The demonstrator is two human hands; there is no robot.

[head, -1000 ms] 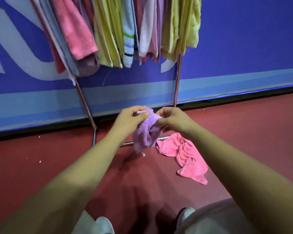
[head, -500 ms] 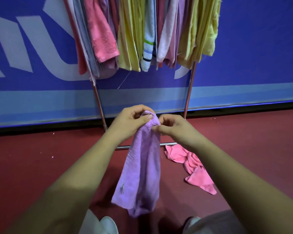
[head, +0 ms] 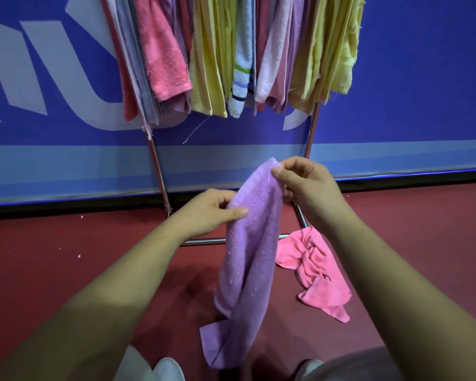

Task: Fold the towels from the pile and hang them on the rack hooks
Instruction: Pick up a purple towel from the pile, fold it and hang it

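So the floor is a dull red matte surface, speckled with a few pale crumbs, and it's backed by a blue wall banner with big white lettering and a lighter blue stripe along the bottom. A chrome metal rack is stood against it, crammed with hanging pink, yellow, white and lilac towels. A fuzzy lilac terry towel is held up in front of the rack, hanging long and loosely twisted; its top corner is pinched by the right hand, its edge lower down by the left hand. A crumpled pink towel is left on the floor, just right of it
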